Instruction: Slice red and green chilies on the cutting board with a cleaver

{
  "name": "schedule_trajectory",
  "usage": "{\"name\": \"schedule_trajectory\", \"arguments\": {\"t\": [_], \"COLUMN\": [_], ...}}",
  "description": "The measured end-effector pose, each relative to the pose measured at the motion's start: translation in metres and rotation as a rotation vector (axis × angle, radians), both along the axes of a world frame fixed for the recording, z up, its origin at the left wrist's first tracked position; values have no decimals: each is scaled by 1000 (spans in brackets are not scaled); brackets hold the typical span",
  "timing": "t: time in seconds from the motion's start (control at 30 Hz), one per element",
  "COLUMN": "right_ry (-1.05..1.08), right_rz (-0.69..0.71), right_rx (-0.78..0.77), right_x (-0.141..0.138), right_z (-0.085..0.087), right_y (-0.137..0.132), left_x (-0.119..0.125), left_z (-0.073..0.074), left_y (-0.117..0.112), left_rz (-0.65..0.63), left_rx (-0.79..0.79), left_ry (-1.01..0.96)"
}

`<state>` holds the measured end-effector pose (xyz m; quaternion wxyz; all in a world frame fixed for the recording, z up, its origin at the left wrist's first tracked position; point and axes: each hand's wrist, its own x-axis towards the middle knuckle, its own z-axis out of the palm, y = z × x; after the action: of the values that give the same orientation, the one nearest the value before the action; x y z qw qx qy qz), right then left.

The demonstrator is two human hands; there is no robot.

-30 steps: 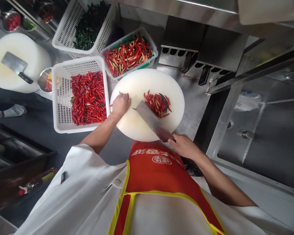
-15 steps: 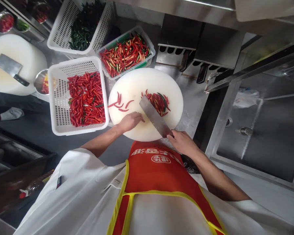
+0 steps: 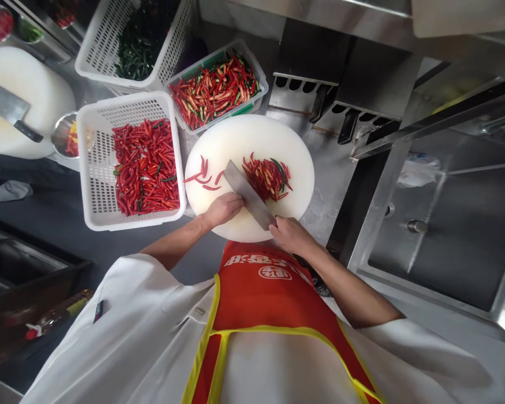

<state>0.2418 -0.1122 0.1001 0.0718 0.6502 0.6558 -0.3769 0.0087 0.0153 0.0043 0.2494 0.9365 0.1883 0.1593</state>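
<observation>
My right hand point(image 3: 294, 235) is closed round the handle of a cleaver point(image 3: 249, 196), whose broad blade slants up and left over the round white cutting board point(image 3: 273, 132). Against the blade's near side, the bent fingers of my left hand point(image 3: 224, 209) press down on the board. A red chili tip showed under them a moment ago; the blade now covers that spot. Beyond the blade lies a pile of cut chilies point(image 3: 269, 177), mostly red with a dark green one. Several whole red chilies point(image 3: 204, 178) are scattered on the board's left side.
Left of the board stands a white basket point(image 3: 88, 168) of red chilies. Behind are a clear tub point(image 3: 263, 84) of cut chilies and a basket point(image 3: 96, 39) of green ones. Another cleaver point(image 3: 8, 104) rests on a board at far left. A steel sink point(image 3: 446, 241) is at right.
The cleaver and my right hand have moved left, bringing the blade up to my left fingers and away from the cut pile. My left hand has barely moved.
</observation>
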Motion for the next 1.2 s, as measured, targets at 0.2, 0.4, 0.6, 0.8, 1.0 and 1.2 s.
{"name": "schedule_trajectory", "arguments": {"t": [0.2,0.4,0.6,0.8,1.0,1.2], "right_ry": [216,187,80,-3,30,40], "right_rz": [-168,-275,-89,-174,-14,14], "right_rx": [-105,-105,-48,-47,-32,-105], "right_x": [29,36,26,24,31,27], "right_z": [-3,10,9,9,32,33], "right_y": [-24,-46,-37,-27,-28,-14], "left_x": [-1,-1,2,2,1,-2], "left_z": [5,28,41,26,9,-1], "left_y": [0,32,55,22,3,7], "left_rz": [-1,564,674,211,51,61], "left_rx": [28,6,-56,-48,-40,-52], "left_ry": [26,194,462,236,42,8]}}
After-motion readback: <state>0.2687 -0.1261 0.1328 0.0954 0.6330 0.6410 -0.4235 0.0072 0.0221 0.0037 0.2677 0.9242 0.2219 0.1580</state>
